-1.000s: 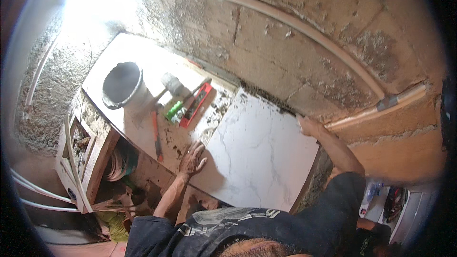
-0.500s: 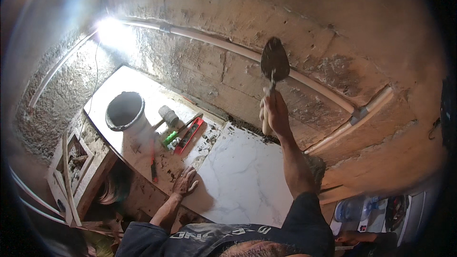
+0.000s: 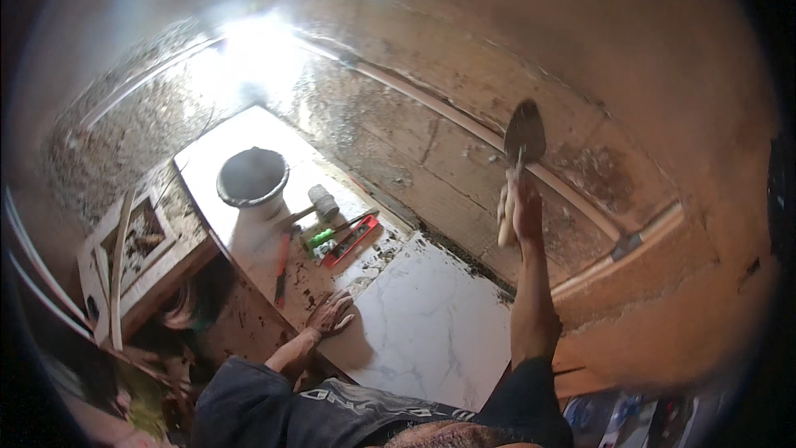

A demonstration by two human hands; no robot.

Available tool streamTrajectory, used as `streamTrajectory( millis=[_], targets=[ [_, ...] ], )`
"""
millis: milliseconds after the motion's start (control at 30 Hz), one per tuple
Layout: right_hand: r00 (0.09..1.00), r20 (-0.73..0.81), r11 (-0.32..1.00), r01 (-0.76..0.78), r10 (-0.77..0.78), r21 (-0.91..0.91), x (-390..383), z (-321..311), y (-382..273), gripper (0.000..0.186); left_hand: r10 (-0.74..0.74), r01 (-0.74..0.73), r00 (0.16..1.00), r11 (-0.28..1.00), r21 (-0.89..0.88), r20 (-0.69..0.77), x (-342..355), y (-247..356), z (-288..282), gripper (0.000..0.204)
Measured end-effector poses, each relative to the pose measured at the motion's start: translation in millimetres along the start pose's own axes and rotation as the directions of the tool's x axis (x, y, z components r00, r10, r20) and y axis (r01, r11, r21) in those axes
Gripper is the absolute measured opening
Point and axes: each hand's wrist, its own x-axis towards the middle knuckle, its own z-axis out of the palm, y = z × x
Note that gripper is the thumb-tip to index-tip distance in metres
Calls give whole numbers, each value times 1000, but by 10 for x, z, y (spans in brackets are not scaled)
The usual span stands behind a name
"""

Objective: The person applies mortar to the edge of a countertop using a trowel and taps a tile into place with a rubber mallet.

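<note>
My right hand [image 3: 526, 209] is closed round the light wooden handle of a trowel [image 3: 526, 131]. Its dark, leaf-shaped blade points up, in front of the rough wall and the pipe running along it. Low on the left, my left hand [image 3: 332, 314] rests flat with fingers spread, near the left edge of a white marbled tile [image 3: 431, 307]. Dark mortar crumbs lie along the tile's wall-side edge. Just beyond the left hand are a red level [image 3: 351, 242], a green-handled tool [image 3: 319, 238] and a mallet [image 3: 324, 202].
A dark-rimmed bucket [image 3: 275, 196] stands toward the far end of the worktop. Beside it lies a red-handled tool [image 3: 283, 270]. A pipe [image 3: 431, 103] crosses the wall, with a bright lamp [image 3: 261, 46] in the corner. A wooden frame [image 3: 170, 236] is at the left.
The view has shifted, so worktop and wall appear turned. My right hand, still gripping the trowel, shows farther right and lower in the picture. My left hand stays flat by the tile.
</note>
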Motion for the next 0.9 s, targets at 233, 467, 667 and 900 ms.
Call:
streamTrajectory(
  millis=[233, 467, 667, 900],
  targets=[
    [929, 26, 870, -335, 369, -361, -1494, -228, 1576, 65, 3, -4, 1000, 998, 55, 26, 25, 9, 37, 48],
    [961, 135, 567, -27, 242, -823, -1792, -843, 2565, 51, -42, 43, 997, 999, -20, 62, -52, -129, 135, 52],
    [863, 142, 383, -64, 484, -921, -906, -543, 2374, 30, -81, 67, 991, 989, 131, 105, 91, 87, 32, 54],
    [802, 268, 320, 102, 534, -942, -301, -121, 2738, 29, -82, 72, 992, 992, 105, 93, 79, 8, 99, 55]
  ],
)
